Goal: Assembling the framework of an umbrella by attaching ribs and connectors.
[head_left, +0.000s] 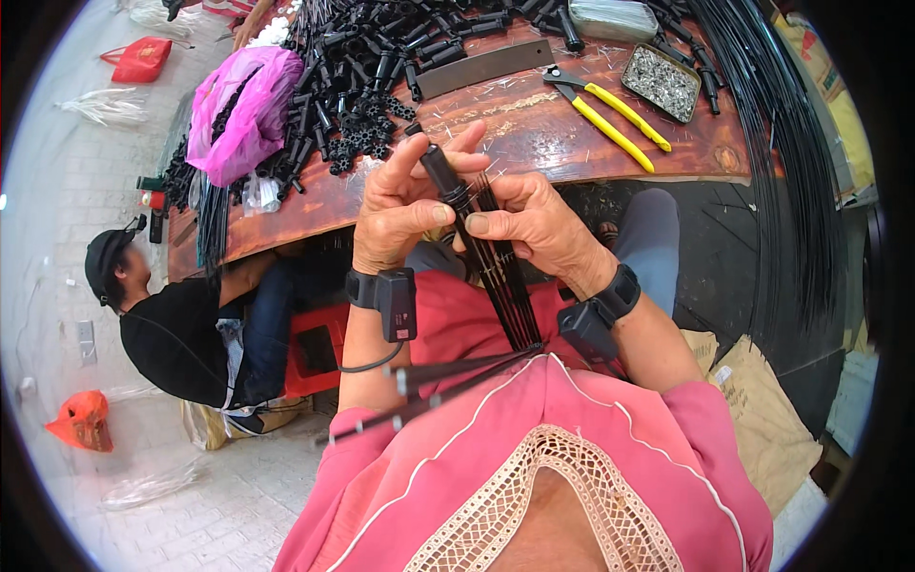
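I have a black cylindrical plastic tube with a ridged collar held up at the near edge of the red-brown wooden table. Left hand closed narrow on the tube, thumb by the collar; right hand pinching thin black rods just beside it. Can't tell whether the rods seat in the collar. Risk, my call: a slack right pinch could let rods splay or slip; a left-hand twist could knock them out of line; blurred black strips could snag. Long axis slants: tube's end points up-left, away from the wearer; rods trail down-right.
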The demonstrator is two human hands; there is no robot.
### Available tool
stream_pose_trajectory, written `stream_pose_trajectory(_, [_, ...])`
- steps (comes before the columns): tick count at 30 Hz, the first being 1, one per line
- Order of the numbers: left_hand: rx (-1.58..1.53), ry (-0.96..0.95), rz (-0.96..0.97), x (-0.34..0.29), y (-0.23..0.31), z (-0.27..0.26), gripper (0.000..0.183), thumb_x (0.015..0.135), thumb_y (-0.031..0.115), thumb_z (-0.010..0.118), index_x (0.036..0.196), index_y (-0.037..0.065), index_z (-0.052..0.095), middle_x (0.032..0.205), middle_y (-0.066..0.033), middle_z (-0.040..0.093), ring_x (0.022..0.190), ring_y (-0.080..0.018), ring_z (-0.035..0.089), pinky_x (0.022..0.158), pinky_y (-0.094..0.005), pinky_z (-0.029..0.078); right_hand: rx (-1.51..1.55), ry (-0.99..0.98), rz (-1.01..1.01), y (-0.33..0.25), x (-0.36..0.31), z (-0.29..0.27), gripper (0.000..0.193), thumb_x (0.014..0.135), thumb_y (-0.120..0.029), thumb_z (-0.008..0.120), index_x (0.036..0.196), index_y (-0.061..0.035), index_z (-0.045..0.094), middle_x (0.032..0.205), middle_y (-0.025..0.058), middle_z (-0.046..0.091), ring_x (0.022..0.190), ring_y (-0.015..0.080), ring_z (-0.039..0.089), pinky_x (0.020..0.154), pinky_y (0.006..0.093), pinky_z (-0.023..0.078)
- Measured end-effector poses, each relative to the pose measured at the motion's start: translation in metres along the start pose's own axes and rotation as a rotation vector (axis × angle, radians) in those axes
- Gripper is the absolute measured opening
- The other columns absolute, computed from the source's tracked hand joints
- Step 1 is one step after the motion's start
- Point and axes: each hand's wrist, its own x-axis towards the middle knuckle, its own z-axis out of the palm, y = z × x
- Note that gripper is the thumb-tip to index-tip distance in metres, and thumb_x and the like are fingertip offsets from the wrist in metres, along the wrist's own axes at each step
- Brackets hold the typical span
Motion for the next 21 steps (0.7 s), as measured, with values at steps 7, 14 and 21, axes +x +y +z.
stream_pose_trajectory(7, [0.487, 0.478, 0.169, -0.018, 0.022, 0.043, 0.060, 0.087, 0.000, 0.055, 0.144, 0.007, 0.039, 0.135, -0.0282, 0.049, 0.127, -0.0434, 0.048, 0.108, -0.0539, 0.037, 0.059, 0.056, -0.052, -0.001, -0.001, -0.001, 0.031, 0.085, -0.008, 0.070, 0.115, -0.0009, 0.066, 0.089, 0.0036, 0.071, 0.073, 0.0067, 0.068, 0.050, 0.0131, 0.044])
stream_pose_trajectory(14, [0.267, 0.167, -0.034, -0.018, 0.051, 0.126, 0.114, 0.056, 0.029, 0.093, 0.145, -0.001, 0.027, 0.104, -0.0202, 0.065, 0.111, -0.0366, 0.059, 0.105, -0.0465, 0.038, 0.038, 0.094, -0.166, 0.004, 0.002, -0.002, 0.023, 0.086, -0.008, 0.071, 0.107, 0.0010, 0.068, 0.087, 0.0023, 0.068, 0.076, 0.0083, 0.063, 0.066, 0.0224, 0.053])
stream_pose_trajectory(21, [0.711, 1.054, -0.060, -0.001, 0.041, 0.118, 0.025, 0.080, 0.002, 0.074, 0.102, -0.005, 0.066, 0.082, -0.0020, 0.066, 0.072, -0.0076, 0.062, 0.064, -0.0210, 0.049, -0.181, 0.139, -0.337, 0.008, 0.014, 0.017, 0.027, 0.086, -0.007, 0.071, 0.111, 0.0017, 0.068, 0.089, -0.0014, 0.067, 0.076, 0.0039, 0.058, 0.066, 0.0194, 0.049])
